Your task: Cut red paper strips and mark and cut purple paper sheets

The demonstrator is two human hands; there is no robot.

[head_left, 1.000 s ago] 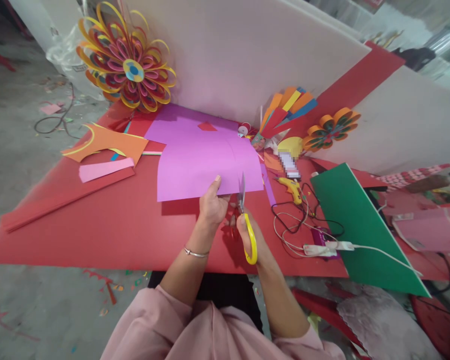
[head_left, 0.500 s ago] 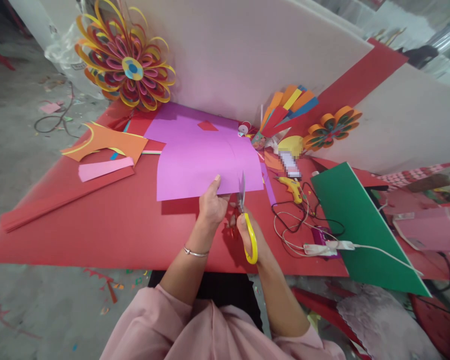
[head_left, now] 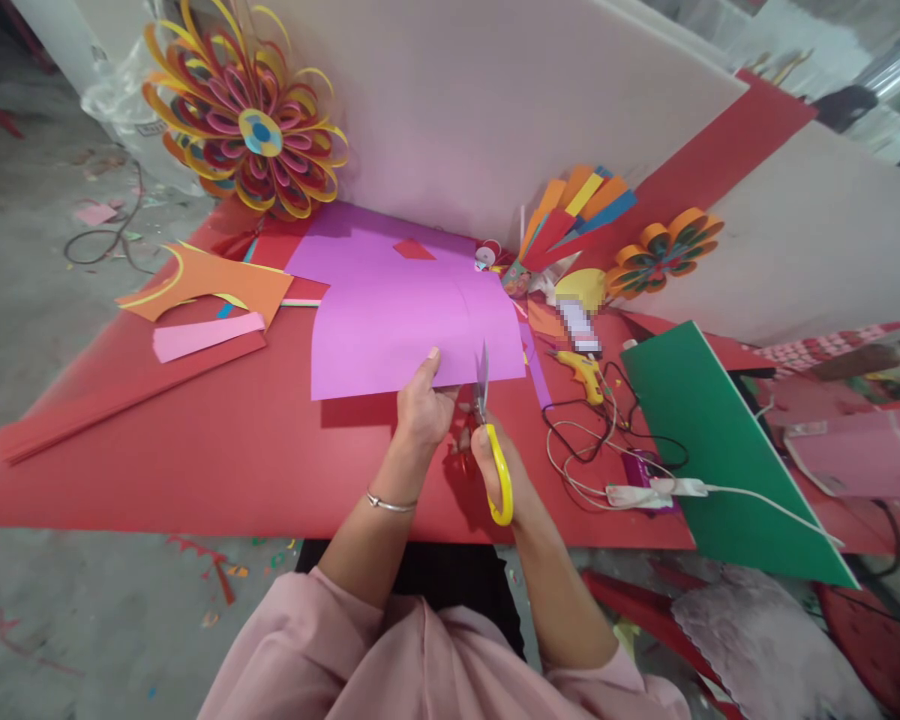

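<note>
While the left hand [head_left: 426,405] is gripping the near edge of the purple sheet [head_left: 390,335], with its thumb lying on the upper face, the right hand [head_left: 519,480] is holding the scissors [head_left: 495,445] by the yellow handle. The blades are pointing away from the wearer and crossing the sheet's near edge, to the right of the left thumb; whether one blade is passing beneath the sheet cannot be told. The sheet is curving slightly and its near edge is standing above the red table [head_left: 270,460], casting a shadow there. Behind it, a second purple sheet [head_left: 337,240] is lying against the wall panel [head_left: 457,120]. To the right, a yellow glue gun [head_left: 586,378] is resting near tangled cables [head_left: 566,480], and a green board [head_left: 720,450] is overhanging the table's front edge. To the left, a pink strip [head_left: 210,337] is lying beside an orange cutout [head_left: 259,290].
</note>
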